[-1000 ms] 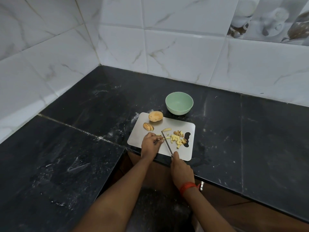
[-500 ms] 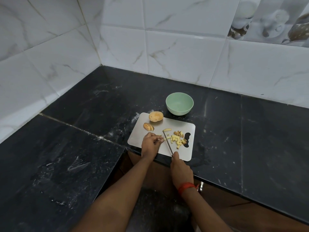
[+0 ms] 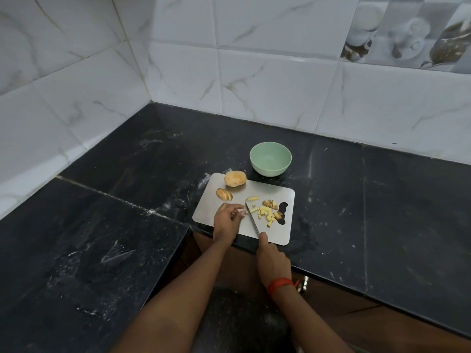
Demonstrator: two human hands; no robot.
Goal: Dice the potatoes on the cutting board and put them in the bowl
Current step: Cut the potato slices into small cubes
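A steel cutting board [image 3: 276,229] lies on the black counter near its front edge. On it sit a whole potato [image 3: 235,178], a cut potato piece [image 3: 224,194], a single slice [image 3: 252,198] and a heap of diced potato [image 3: 269,213]. My right hand [image 3: 271,258] grips the handle of a knife [image 3: 252,220], whose blade points away across the board. My left hand [image 3: 226,220] pinches a small potato piece against the board just left of the blade; the piece is mostly hidden by my fingers. A pale green bowl [image 3: 270,159] stands behind the board and looks empty.
The black stone counter [image 3: 382,212] wraps round a corner, with white marble-look wall tiles [image 3: 254,72] behind and to the left. A recess in the counter's front edge holds my arms. Pale dusty marks streak the counter left of the board.
The knife blade has shifted slightly left toward my left hand's fingers. My hands and the potato pieces stay almost where they were.
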